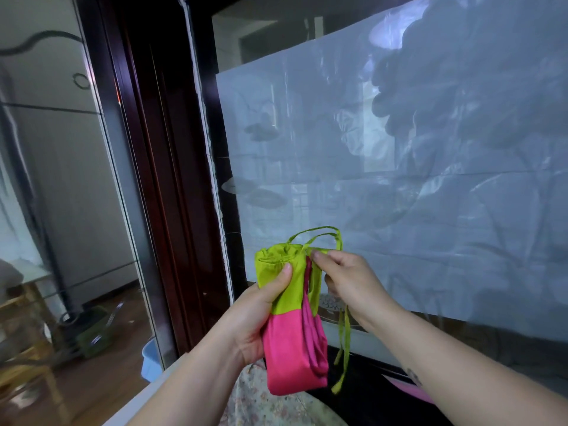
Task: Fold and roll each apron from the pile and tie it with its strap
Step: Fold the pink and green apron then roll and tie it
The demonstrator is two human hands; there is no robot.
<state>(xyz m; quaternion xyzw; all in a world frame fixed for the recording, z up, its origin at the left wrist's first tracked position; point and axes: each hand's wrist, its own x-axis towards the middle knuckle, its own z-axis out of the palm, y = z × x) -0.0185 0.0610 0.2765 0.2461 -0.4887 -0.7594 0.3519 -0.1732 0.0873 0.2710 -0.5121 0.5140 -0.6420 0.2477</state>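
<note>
A rolled apron [289, 339], lime green on top and pink below, is held upright in the air in front of me. My left hand [261, 315] grips the roll from the left, thumb pressed on the green part. My right hand [353, 287] pinches the green strap [325, 238] at the top right of the roll. One strap loop arcs above the roll. Two strap ends [344, 348] hang down on the right side.
A floral fabric [267, 404] lies just below the roll, with a pink cloth [412, 392] at the lower right. Behind stands a window covered with pale film [399, 179] and a dark wooden frame [159, 167]. A blue basin [150, 358] sits on the floor at left.
</note>
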